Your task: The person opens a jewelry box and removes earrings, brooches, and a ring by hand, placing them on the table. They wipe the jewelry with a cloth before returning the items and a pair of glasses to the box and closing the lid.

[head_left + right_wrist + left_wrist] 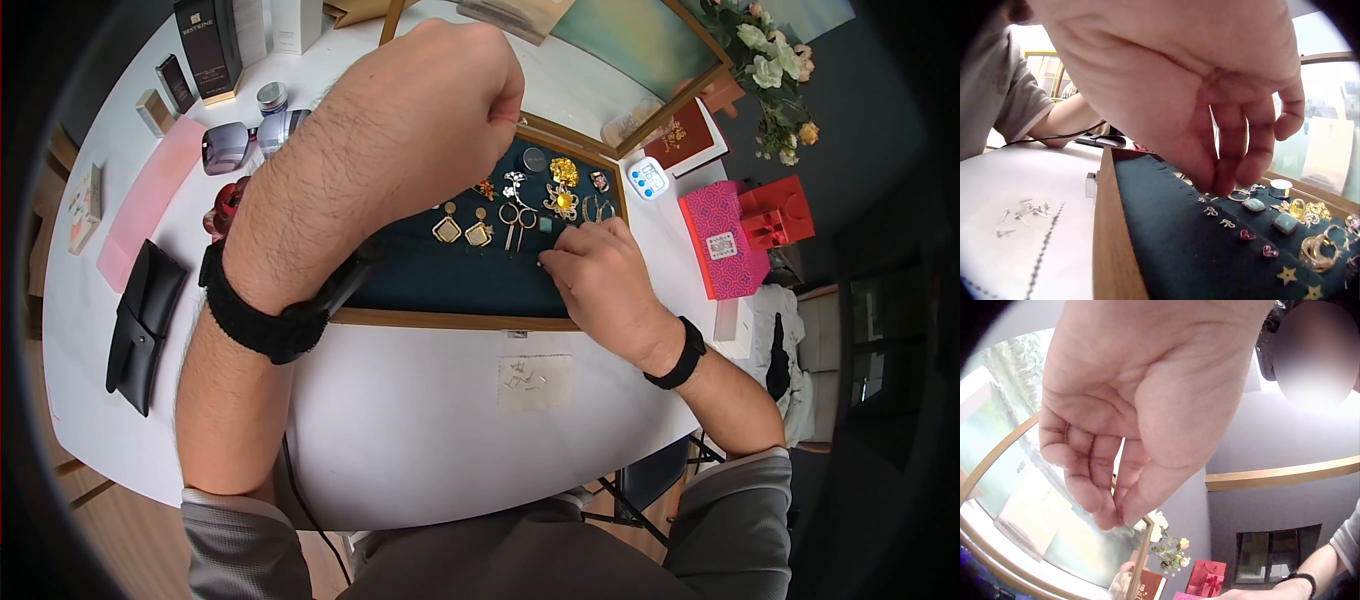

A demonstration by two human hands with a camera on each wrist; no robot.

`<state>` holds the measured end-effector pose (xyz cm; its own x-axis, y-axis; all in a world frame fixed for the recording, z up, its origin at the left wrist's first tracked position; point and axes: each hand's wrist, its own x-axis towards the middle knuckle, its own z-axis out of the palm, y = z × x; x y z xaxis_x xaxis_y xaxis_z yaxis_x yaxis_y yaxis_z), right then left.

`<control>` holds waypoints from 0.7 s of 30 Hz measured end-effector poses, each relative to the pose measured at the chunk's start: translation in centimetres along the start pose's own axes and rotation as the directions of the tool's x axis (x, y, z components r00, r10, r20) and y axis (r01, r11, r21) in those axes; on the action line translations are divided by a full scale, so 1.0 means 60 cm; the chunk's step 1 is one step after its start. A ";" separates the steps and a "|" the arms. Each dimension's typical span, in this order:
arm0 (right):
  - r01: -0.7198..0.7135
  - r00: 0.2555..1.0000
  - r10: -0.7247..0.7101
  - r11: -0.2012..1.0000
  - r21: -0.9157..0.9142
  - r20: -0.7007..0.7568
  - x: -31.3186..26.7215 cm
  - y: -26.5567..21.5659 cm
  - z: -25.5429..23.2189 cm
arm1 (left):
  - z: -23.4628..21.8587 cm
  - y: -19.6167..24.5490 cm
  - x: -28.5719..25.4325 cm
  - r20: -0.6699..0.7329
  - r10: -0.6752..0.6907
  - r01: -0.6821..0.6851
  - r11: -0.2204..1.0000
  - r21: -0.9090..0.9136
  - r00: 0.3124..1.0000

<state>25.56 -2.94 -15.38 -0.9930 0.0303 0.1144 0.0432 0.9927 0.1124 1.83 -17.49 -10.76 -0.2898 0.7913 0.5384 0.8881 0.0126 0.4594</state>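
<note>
My right hand [605, 285] reaches into an open wooden jewelry box [450, 322] lined in dark green. Its thumb and fingers pinch at a row of stud earrings, with a small pinkish stud earring [1202, 200] right at the fingertips, which hide most of the grip. Along that row sit bow studs [1210, 211], heart studs [1270, 251] and star studs [1286, 275]. Farther in lie turquoise earrings [1285, 222], gold drop earrings [447, 230] and a yellow-stone brooch [562, 202]. Raised over the box, my left hand [425, 115] has curled fingers, thumb tip against fingertips, nothing visible between them.
A small pale cloth [537, 390] with several loose studs lies before the box. Its glazed lid [715, 72] stands raised behind. Left are sunglasses [228, 148], a black case [145, 325] and cosmetics boxes [208, 50]; right, a white timer [648, 178] and pink box [712, 240].
</note>
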 end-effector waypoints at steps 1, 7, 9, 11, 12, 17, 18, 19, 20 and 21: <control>0.000 1.000 0.000 1.000 0.001 0.020 -0.001 -0.002 0.001 | 0.000 0.000 0.000 0.001 -0.008 0.008 1.000 -0.003 1.000; -0.009 1.000 0.009 1.000 0.020 0.020 -0.004 -0.005 0.007 | 0.004 -0.001 -0.003 -0.021 0.016 -0.016 1.000 -0.004 1.000; -0.011 1.000 0.011 0.999 0.042 -0.012 -0.003 -0.001 0.003 | 0.006 -0.002 -0.002 -0.013 0.013 -0.013 1.000 -0.019 1.000; -0.020 0.997 0.025 0.997 0.076 -0.067 0.003 0.006 -0.015 | 0.009 -0.001 -0.002 -0.004 0.011 -0.011 0.999 -0.035 1.000; -0.021 0.997 0.026 0.997 0.075 -0.067 0.006 0.008 -0.025 | 0.011 0.001 -0.002 0.023 -0.010 0.011 0.997 -0.078 1.000; -0.068 0.955 0.118 0.980 0.185 -0.272 0.027 0.006 -0.082 | 0.025 0.014 -0.005 0.131 -0.039 0.064 0.979 -0.193 0.991; -0.089 0.942 0.158 0.968 0.234 -0.295 0.030 0.002 -0.090 | 0.027 0.019 -0.006 0.150 -0.014 0.050 0.970 -0.238 0.989; -0.070 0.936 0.158 0.959 0.274 -0.316 0.032 0.001 -0.093 | 0.028 0.023 -0.006 0.168 0.012 0.036 0.958 -0.283 0.986; -0.072 0.935 0.160 0.960 0.270 -0.316 0.033 -0.002 -0.094 | 0.035 0.023 -0.007 0.166 0.016 0.032 0.958 -0.286 0.986; -0.068 0.923 0.190 0.937 0.344 -0.335 0.036 -0.005 -0.093 | 0.044 0.020 -0.009 0.150 0.041 0.009 0.948 -0.318 0.988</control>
<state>24.03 -3.84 -9.66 -0.8715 0.1774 0.4572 0.0700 0.9677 -0.2420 4.01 -16.30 -12.36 -0.1964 0.8737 0.4450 0.7260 -0.1755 0.6650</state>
